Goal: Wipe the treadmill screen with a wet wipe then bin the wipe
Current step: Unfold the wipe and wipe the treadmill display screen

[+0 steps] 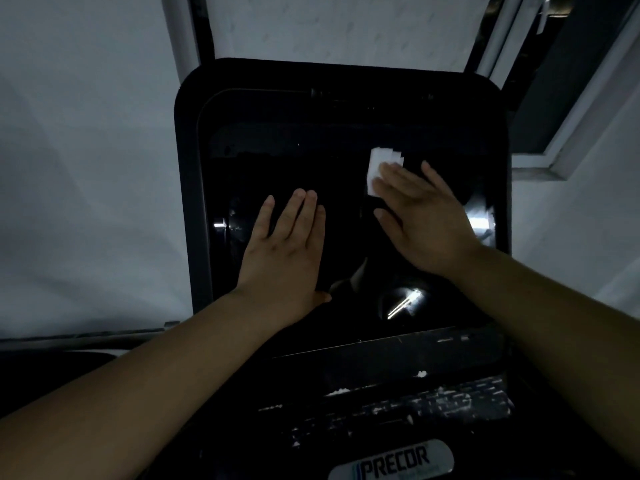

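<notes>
The treadmill screen (346, 140) is a large black glossy panel in a dark rounded frame, filling the middle of the view. A white folded wet wipe (375, 164) lies flat on the screen's upper right part. My right hand (426, 220) presses on the wipe with flat fingers, covering its lower right part. My left hand (287, 244) rests flat on the screen's left half with its fingers spread and nothing in it. No bin is in view.
Below the screen a worn black control panel (398, 403) carries a PRECOR badge (393, 462). White walls surround the console. A window frame (571, 133) stands at the right. Light reflections glint on the glass (403, 303).
</notes>
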Motion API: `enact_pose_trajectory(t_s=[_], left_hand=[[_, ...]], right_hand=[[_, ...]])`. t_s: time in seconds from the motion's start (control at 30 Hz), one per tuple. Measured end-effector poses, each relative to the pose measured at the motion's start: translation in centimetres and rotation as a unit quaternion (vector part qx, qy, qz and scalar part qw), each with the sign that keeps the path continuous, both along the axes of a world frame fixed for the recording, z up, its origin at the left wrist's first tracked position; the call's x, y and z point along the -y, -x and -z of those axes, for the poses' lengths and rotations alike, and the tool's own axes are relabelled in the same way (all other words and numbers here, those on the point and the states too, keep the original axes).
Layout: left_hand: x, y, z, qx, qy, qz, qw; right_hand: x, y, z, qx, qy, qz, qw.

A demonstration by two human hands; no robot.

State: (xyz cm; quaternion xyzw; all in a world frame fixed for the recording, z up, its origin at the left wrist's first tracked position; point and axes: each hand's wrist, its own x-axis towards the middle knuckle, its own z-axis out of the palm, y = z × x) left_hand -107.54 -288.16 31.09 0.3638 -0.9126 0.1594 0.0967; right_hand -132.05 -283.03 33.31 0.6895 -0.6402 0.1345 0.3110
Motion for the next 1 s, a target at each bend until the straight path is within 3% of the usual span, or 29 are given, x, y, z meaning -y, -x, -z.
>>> enact_pose_trajectory(t_s=[0.47,0.7,0.87,1.0], left_hand=[[-0.8,5.0,0.9,-0.003,0.009,0.050,0.999],[-1.0,5.1,0.5,0.004,0.002,0.040,0.999],[-1.0,5.1,0.6,-0.003,0.005,0.034,0.999],[-1.0,5.2,0.6,-0.002,0.006,0.034,0.999]], right_hand=[[-11.0,-3.0,11.8,0.029,-0.044,-0.037,0.998],[-5.9,-0.7,5.5,-0.011,-0.045,-0.010,0.999],[-0.3,1.4,-0.7,0.015,-0.018,0.017,1.000],[-0.6,1.5,-0.5,0.008,-0.019,0.011,1.000]])
